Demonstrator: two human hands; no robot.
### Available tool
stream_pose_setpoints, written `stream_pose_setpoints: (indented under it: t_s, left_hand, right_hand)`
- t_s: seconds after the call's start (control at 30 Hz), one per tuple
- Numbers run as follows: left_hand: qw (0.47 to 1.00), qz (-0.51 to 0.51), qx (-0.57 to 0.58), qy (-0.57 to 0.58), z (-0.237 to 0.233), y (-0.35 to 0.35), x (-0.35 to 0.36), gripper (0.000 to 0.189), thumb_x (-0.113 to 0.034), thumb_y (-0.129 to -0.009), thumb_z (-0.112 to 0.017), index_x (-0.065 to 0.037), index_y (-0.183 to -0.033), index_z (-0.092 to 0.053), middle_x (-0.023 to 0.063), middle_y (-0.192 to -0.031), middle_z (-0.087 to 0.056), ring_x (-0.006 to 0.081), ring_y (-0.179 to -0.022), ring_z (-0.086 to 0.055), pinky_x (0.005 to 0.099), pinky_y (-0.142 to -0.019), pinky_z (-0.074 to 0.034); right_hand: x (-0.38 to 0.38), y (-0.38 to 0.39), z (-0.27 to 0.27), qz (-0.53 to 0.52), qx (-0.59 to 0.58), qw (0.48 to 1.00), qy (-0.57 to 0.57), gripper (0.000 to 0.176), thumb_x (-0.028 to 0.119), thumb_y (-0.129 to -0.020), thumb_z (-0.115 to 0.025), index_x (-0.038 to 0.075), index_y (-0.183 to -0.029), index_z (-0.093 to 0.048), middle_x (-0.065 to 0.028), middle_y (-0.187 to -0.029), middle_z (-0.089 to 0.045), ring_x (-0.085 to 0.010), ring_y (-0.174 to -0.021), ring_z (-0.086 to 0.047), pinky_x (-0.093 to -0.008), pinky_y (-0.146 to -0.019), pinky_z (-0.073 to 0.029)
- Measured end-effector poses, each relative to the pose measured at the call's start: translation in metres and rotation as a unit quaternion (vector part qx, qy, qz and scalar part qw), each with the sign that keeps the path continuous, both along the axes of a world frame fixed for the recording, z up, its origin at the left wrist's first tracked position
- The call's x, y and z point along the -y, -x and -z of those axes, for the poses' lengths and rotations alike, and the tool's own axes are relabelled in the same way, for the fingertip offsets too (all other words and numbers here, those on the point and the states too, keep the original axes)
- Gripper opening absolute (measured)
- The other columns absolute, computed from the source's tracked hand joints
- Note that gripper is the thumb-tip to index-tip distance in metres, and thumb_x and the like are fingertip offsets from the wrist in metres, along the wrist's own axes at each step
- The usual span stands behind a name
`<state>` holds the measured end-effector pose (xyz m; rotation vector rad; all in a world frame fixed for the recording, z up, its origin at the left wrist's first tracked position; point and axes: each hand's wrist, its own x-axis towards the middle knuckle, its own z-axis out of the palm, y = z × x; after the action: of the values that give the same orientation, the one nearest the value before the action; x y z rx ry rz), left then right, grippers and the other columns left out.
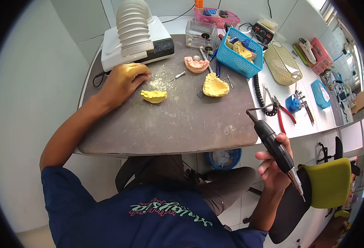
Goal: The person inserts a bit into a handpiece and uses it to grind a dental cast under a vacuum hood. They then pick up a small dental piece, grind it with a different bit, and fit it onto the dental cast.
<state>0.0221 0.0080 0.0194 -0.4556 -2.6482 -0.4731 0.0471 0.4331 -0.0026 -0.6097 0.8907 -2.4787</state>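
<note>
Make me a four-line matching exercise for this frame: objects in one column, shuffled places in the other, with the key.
Things:
1. Black handpiece
2. Red-handled pliers
3. Pink dental model
4. Bright yellow piece

Places:
A. On the dark work surface, the nearest of the four to the left hand
B. On the white surface, beside the blue holder
C. Held in the right hand, tip pointing down
D. Between the clear box and the cream arch model

Pairs: 1-C, 2-B, 3-D, 4-A
</note>
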Motion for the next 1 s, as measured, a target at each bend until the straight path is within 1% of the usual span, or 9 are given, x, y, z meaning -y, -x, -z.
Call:
stream_pose_setpoints:
  t_s: [0.1, 0.17, 0.2, 0.37, 0.5, 0.57, 0.7, 0.93, 1.0]
  left_hand:
    - [1.0, -0.001, -0.013, -0.01, 0.001, -0.003, -0.001, 0.015, -0.004, -0.08, -0.068, 0.001, -0.094, -0.065, 0.0123, -0.089, -0.067, 0.0227, -0.078, -0.066, 0.032, -0.07, -0.052]
    - [1.0, 0.013, -0.003, -0.003, 0.001, -0.004, 0.0, 0.018, -0.004, -0.081, -0.067, 0.0, -0.099, -0.064, 0.0125, -0.093, -0.067, 0.0226, -0.08, -0.066, 0.031, -0.071, -0.053]
    - [1.0, 0.013, -0.004, -0.002, 0.001, -0.006, 0.0, 0.018, -0.004, -0.081, -0.067, 0.0, -0.099, -0.064, 0.0125, -0.093, -0.067, 0.0226, -0.08, -0.066, 0.031, -0.071, -0.053]
    - [0.996, -0.042, -0.011, -0.081, -0.003, -0.025, -0.001, 0.019, -0.005, -0.083, -0.066, 0.0, -0.101, -0.064, 0.0102, -0.093, -0.068, 0.0172, -0.081, -0.066, 0.0281, -0.072, -0.053]
    - [0.983, -0.046, -0.076, -0.161, -0.023, -0.064, -0.038, 0.014, -0.006, -0.085, -0.065, 0.001, -0.098, -0.066, 0.0108, -0.09, -0.069, 0.0167, -0.08, -0.066, 0.0281, -0.073, -0.052]
    - [0.972, 0.067, 0.04, -0.221, -0.03, -0.072, -0.077, 0.017, -0.011, -0.089, -0.062, 0.0, -0.102, -0.065, 0.0115, -0.092, -0.069, 0.0168, -0.083, -0.066, 0.0296, -0.076, -0.052]
    - [0.854, 0.3, 0.263, -0.333, -0.01, -0.064, -0.15, 0.038, -0.017, -0.094, -0.055, -0.001, -0.127, -0.047, 0.0151, -0.113, -0.062, 0.0195, -0.102, -0.061, 0.033, -0.089, -0.048]
    - [0.687, 0.377, 0.4, -0.476, 0.008, -0.019, -0.199, 0.035, -0.015, -0.095, -0.053, 0.003, -0.123, -0.046, 0.0117, -0.109, -0.059, 0.016, -0.109, -0.054, 0.0316, -0.096, -0.043]
    - [0.63, 0.426, 0.406, -0.507, 0.017, -0.013, -0.2, 0.03, -0.014, -0.089, -0.061, 0.004, -0.109, -0.049, 0.0145, -0.093, -0.061, 0.0172, -0.088, -0.058, 0.0336, -0.083, -0.047]
  right_hand:
    - [-0.003, -0.011, -0.006, 0.057, -0.073, 0.991, -0.101, 0.06, 0.018, -0.087, -0.066, -0.008, -0.13, -0.032, -0.0402, -0.097, -0.059, -0.0396, -0.077, -0.068, -0.0394, -0.062, -0.06]
    - [-0.002, -0.017, -0.011, 0.165, -0.186, 0.939, -0.239, 0.061, 0.032, -0.086, -0.068, -0.005, -0.126, -0.041, -0.028, -0.084, -0.065, -0.027, -0.07, -0.069, -0.0277, -0.052, -0.056]
    - [0.001, -0.016, -0.013, 0.216, -0.224, 0.913, -0.263, 0.06, 0.038, -0.085, -0.069, -0.004, -0.122, -0.049, -0.011, -0.065, -0.061, -0.0172, -0.074, -0.065, -0.0225, -0.054, -0.048]
    - [-0.005, -0.006, -0.022, 0.346, -0.356, 0.813, -0.303, 0.063, 0.04, -0.084, -0.069, -0.005, -0.123, -0.047, -0.0077, -0.087, -0.057, -0.0196, -0.096, -0.059, -0.0304, -0.075, -0.048]
    - [-0.002, -0.012, -0.039, 0.33, -0.259, 0.852, -0.314, 0.061, 0.033, -0.087, -0.067, -0.005, -0.126, -0.041, -0.0137, -0.099, -0.057, -0.0244, -0.094, -0.061, -0.0359, -0.086, -0.05]
    - [-0.005, -0.004, -0.043, 0.192, -0.238, 0.905, -0.295, 0.055, 0.027, -0.089, -0.064, -0.006, -0.126, -0.04, -0.0149, -0.099, -0.058, -0.0234, -0.092, -0.062, -0.0349, -0.083, -0.05]
    - [0.02, 0.01, -0.054, 0.071, -0.203, 0.907, -0.362, 0.05, 0.027, -0.088, -0.067, -0.005, -0.12, -0.047, -0.0104, -0.098, -0.06, -0.0152, -0.09, -0.059, -0.0286, -0.081, -0.048]
    - [0.045, 0.024, -0.066, 0.075, -0.17, 0.897, -0.402, 0.043, 0.026, -0.088, -0.067, -0.004, -0.116, -0.055, -0.0076, -0.102, -0.06, -0.0103, -0.086, -0.056, -0.0212, -0.065, -0.047]
    - [0.038, 0.03, -0.068, 0.055, -0.128, 0.89, -0.434, 0.04, 0.022, -0.087, -0.068, -0.005, -0.113, -0.056, -0.0079, -0.099, -0.061, -0.0118, -0.09, -0.057, -0.0238, -0.074, -0.048]
